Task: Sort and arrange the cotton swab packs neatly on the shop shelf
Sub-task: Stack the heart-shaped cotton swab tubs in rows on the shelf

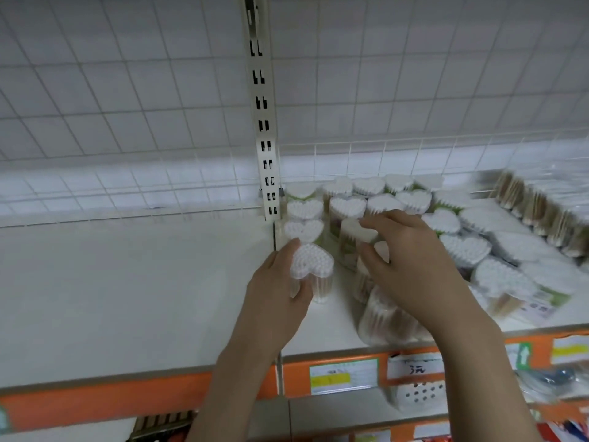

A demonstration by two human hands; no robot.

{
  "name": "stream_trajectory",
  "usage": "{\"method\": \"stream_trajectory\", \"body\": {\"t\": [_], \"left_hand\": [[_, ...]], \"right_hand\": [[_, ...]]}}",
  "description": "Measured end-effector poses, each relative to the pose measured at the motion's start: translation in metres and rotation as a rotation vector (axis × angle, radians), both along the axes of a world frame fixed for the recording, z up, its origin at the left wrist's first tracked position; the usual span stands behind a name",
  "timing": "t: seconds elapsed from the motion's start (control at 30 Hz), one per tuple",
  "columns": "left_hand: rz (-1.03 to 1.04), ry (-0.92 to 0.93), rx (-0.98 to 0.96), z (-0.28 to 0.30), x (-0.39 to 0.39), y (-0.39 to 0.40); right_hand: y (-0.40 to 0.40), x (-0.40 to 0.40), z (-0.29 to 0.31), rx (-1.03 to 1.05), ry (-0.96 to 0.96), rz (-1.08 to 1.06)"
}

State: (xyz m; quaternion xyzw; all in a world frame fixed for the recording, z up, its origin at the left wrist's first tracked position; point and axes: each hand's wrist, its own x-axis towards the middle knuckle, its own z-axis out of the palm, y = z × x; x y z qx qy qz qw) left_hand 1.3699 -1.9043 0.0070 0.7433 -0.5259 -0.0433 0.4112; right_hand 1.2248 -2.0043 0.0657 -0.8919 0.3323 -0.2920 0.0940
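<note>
Several heart-shaped clear packs of cotton swabs stand in rows on the white shelf (pixel 134 298), right of the slotted upright (pixel 266 148). My left hand (pixel 280 288) grips one upright heart pack (pixel 314 271) at the front of the left column, thumb and fingers round its sides. Behind it stand two more heart packs (pixel 304 229). My right hand (pixel 411 263) pinches the top of another pack (pixel 358 232) in the neighbouring column, fingers curled over it. A round clear tub of swabs (pixel 387 317) lies partly under my right wrist.
More swab packs lie tipped in a loose heap at the right (pixel 506 279), with bagged wooden-stick swabs (pixel 541 208) behind them. A wire-grid fence (pixel 382 157) backs the shelf. An orange price rail (pixel 344 376) with labels runs along the front edge, above a lower shelf of goods.
</note>
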Motion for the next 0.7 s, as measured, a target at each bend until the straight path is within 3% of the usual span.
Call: {"method": "stream_trajectory", "body": {"t": [0.27,0.7], "left_hand": [[0.116,-0.149,-0.046,0.016,-0.012,0.023],[0.087,-0.152,-0.080,0.034,-0.031,0.027]], "right_hand": [[0.010,-0.006,-0.003,0.010,-0.034,0.103],[0.040,-0.027,0.009,0.067,-0.062,0.058]]}}
